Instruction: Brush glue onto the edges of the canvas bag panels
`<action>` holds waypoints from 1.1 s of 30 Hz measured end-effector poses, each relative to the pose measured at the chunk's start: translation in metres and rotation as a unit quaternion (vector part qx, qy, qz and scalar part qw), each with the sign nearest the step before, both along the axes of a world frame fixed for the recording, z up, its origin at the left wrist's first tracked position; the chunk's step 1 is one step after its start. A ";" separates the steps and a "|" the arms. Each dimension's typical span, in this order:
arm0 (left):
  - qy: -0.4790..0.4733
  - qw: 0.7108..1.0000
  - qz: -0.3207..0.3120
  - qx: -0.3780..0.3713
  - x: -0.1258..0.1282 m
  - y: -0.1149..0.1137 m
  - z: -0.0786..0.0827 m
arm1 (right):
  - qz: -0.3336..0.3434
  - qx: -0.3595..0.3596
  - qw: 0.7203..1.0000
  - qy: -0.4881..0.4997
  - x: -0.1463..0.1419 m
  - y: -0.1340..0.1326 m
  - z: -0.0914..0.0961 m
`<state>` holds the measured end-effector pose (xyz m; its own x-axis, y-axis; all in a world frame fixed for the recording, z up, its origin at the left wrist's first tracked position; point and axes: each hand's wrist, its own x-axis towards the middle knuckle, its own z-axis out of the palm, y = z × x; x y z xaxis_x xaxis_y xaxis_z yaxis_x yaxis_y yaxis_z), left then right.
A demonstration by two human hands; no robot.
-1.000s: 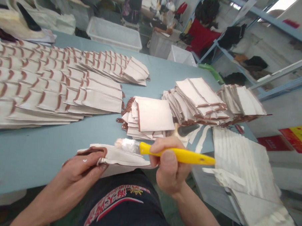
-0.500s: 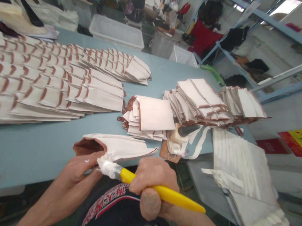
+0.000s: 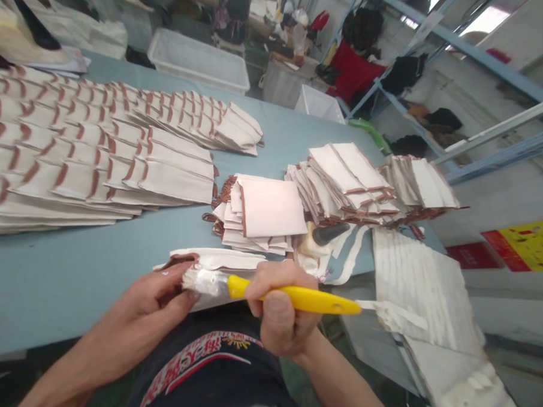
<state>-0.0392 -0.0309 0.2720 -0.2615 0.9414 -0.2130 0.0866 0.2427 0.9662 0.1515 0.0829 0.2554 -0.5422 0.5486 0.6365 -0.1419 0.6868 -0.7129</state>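
My right hand [image 3: 287,315] is closed around the yellow handle of a paintbrush [image 3: 332,302]. White paste coats the brush's bristles, which lie at the brown-edged end of a white pouch-like piece [image 3: 230,259]. My left hand [image 3: 157,303] pinches that end near the table's front edge, its fingertips close beside the bristles. A small white spot shows on a left finger. Part of the piece is hidden behind the brush and my hands.
Overlapping rows of white pieces with brown edges [image 3: 174,169] cover the table's left. Beyond my right hand are stacked pieces [image 3: 273,209], more stacks [image 3: 349,171] and a dark-handled tub [image 3: 312,250]. A paste-streaked board [image 3: 425,288] leans at right. White bins [image 3: 199,59] stand behind.
The brush has swung to nearly level, and my right hand has shifted slightly right. The piece's open brown end has flattened and turned under the bristles. The view has shifted slightly.
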 end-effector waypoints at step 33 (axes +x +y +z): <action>-0.258 0.938 0.192 -0.128 0.019 0.003 0.004 | 0.041 0.259 0.964 -0.037 0.040 0.035 0.026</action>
